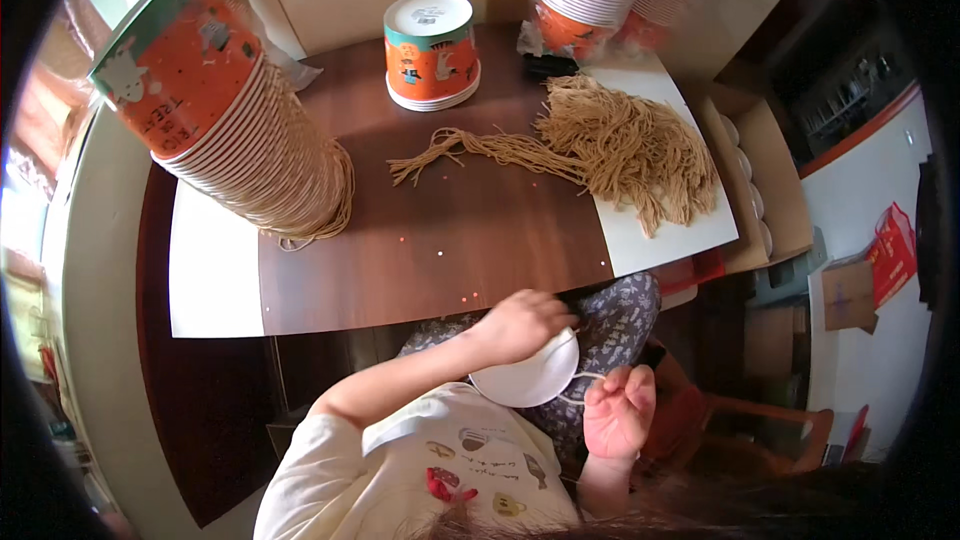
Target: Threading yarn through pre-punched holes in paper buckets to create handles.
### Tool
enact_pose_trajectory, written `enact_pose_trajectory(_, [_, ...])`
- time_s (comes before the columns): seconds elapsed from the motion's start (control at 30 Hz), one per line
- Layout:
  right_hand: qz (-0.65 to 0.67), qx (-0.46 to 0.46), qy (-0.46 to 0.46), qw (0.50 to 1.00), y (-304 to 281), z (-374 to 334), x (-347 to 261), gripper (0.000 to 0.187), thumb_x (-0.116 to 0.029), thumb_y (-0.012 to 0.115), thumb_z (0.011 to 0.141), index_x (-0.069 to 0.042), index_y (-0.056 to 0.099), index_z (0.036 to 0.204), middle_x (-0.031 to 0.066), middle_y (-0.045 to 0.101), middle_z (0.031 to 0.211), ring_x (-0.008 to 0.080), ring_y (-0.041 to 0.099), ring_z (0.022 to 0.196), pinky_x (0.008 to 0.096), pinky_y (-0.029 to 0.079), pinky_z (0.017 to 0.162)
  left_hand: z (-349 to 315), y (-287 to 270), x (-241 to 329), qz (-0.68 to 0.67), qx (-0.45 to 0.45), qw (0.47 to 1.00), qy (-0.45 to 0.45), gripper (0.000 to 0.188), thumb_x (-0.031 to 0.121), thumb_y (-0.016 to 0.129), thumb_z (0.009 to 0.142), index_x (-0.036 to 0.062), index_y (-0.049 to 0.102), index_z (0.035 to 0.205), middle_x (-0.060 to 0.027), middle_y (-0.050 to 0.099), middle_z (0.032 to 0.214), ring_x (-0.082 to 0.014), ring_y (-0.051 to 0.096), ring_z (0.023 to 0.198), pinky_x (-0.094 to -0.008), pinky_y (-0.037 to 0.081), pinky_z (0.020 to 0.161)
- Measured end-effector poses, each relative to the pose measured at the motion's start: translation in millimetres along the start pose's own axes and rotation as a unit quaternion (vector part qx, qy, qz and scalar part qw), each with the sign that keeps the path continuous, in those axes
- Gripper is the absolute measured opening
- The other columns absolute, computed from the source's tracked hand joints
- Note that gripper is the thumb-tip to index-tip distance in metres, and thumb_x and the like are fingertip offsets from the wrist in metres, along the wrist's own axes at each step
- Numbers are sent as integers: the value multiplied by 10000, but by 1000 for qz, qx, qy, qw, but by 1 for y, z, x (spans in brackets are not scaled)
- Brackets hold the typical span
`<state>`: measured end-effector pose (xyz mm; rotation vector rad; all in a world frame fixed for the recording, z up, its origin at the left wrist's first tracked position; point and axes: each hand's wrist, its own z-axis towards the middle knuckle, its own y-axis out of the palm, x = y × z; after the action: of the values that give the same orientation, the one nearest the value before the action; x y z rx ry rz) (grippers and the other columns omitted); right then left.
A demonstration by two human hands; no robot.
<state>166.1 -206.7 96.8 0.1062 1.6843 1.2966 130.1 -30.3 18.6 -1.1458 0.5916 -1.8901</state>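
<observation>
White paper bucket sits in the lap, left hand closed over its rim, right hand pinching a string at its side, while one finished stack stands on the worktop and a large string heap seems unused

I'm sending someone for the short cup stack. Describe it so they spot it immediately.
Start at the brown table. At its far edge, left of the string pile, stands the short stack. It alone is upright, bottoms up; the tall stacks lean sideways.
</observation>
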Motion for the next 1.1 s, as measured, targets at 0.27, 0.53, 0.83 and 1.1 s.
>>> enact_pose_trajectory(0.27, [82, 27, 8, 996, -7, 19, 26, 179, 46, 487, 807, -34, 442, 961, 136, 528, 956, 225, 542, 866, 321, 460, 783, -68, -33, 40, -313, 22, 917, -245, 243, 32, 647, 741, 56, 641, 983, -80, 571, 793, -202, 563, 732, -299, 471, 664])
enact_pose_trajectory(0.53, [135, 16, 51, 989, -4, 18, 32, 185, 30, 490, 810, -28, 434, 976, 144, 535, 973, 229, 546, 861, 324, 457, 794, -68, -13, 49, -277, 18, 931, -235, 114, 146, 685, 732, 58, 661, 800, -69, 526, 729, -219, 552, 688, -313, 462, 610])
enact_pose_trajectory(0.83, [-174, 119, 44, 977, -38, 8, 27, 128, 30, 478, 813, -33, 471, 925, 121, 565, 938, 200, 557, 833, 312, 452, 802, -103, -37, 37, -349, -7, 904, -247, 112, 134, 652, 767, 28, 631, 796, -102, 599, 771, -244, 576, 719, -324, 472, 624])
enact_pose_trajectory(1.1, [-711, -169, -97, 675, -20, -5, 48, 91, -22, 608, 715, -40, 581, 800, 91, 538, 836, 269, 522, 762, 352, 414, 688, -114, -47, 52, -37, -87, 980, -175, 88, 154, 597, 736, 67, 582, 738, -59, 561, 632, -222, 581, 582, -328, 471, 525])
